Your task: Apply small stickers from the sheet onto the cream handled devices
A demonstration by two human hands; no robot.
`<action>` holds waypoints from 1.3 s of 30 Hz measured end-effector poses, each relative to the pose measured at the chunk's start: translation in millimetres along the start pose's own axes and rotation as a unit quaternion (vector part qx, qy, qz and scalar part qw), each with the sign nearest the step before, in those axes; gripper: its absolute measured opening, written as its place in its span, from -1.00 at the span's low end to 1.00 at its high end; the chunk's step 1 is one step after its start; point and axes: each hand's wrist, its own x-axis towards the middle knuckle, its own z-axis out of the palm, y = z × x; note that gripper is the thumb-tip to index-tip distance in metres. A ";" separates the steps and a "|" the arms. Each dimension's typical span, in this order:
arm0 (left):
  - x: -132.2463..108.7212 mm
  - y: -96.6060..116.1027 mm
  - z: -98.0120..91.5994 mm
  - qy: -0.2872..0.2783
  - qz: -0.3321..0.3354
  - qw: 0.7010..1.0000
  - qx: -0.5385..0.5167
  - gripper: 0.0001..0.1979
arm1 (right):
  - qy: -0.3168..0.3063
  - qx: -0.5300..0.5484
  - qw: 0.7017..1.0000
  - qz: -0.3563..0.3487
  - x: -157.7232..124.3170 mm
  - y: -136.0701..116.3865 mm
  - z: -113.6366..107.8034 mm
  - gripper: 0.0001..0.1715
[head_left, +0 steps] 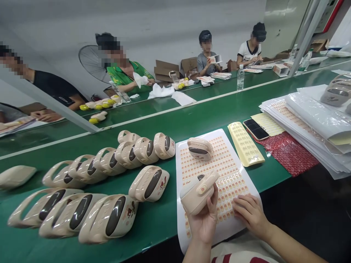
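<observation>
From my head camera, my left hand (204, 219) is curled shut around a beige casing (199, 191), thumb on its right side, held up over the near end of the white sticker sheet (219, 171). My right hand (251, 213) lies on that sheet, fingers bent and loosely closed with the tips pressing the small orange stickers; I can't tell if one is pinched, and their print is too small to read. A second casing (200, 148) sits on the sheet's far end. To my left about eleven more casings (149, 183) with dark windows lie in rows on the green table (192, 120); some carry a red floral decal. A yellow sticker strip (245, 144), one phone (256, 129), a red bag (290, 153) and a stack of plastic sheets (315, 120) lie right. Four people sit opposite, with one water bottle (240, 77).
</observation>
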 end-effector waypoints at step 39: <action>-0.1 46.1 23.4 -0.119 0.290 0.552 0.773 -0.15 | -0.148 0.380 0.860 0.307 150.4 -31.8 -67.6 -0.83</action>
